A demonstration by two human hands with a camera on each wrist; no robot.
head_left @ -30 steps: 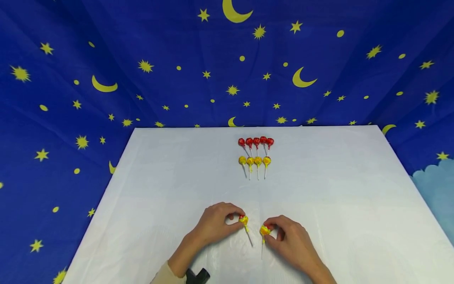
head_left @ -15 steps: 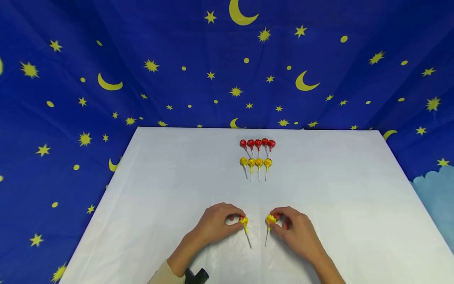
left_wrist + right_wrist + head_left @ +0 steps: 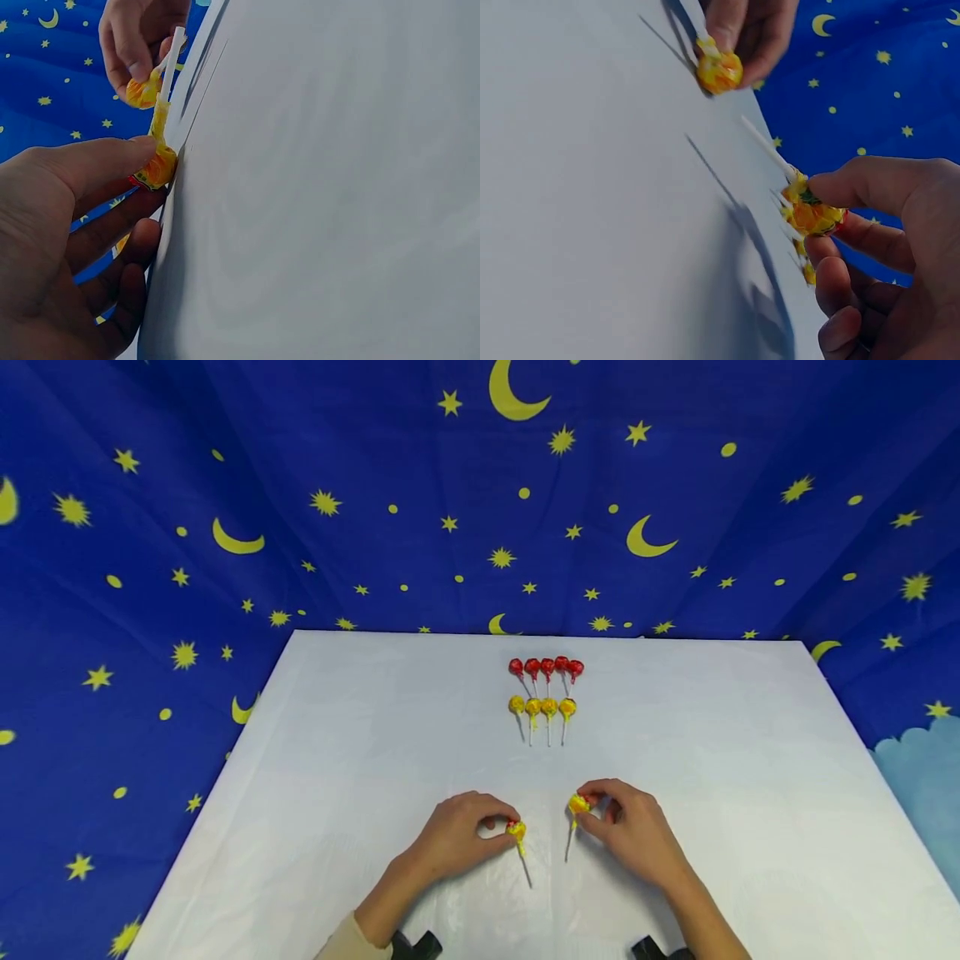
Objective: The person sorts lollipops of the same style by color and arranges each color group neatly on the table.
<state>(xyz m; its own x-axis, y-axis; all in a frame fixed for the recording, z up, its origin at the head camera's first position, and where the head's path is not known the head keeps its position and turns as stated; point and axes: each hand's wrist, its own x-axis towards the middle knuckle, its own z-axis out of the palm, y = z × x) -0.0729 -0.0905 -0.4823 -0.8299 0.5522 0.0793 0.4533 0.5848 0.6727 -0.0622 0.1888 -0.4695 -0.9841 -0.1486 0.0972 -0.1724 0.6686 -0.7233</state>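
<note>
My left hand (image 3: 461,831) pinches a yellow lollipop (image 3: 156,166) by its wrapped head between thumb and fingers, its white stick pointing toward the near side of the table. To the right, my right hand (image 3: 630,827) holds a second yellow lollipop (image 3: 814,216) the same way; in the right wrist view its stick is off the tabletop and casts a shadow. Farther back, several yellow lollipops (image 3: 533,707) lie side by side in a row. Behind them is a row of several red lollipops (image 3: 547,666), their sticks pointing toward the yellow heads.
A white-covered table (image 3: 360,735) lies under both hands. Blue cloth (image 3: 420,460) with yellow moons and stars hangs behind and beside it. Dark wrist-camera parts (image 3: 651,948) show by the forearms.
My right hand has moved away from me and slightly right with its lollipop, widening the gap between the two held lollipops. My left hand stays almost still. The view has shifted slightly.
</note>
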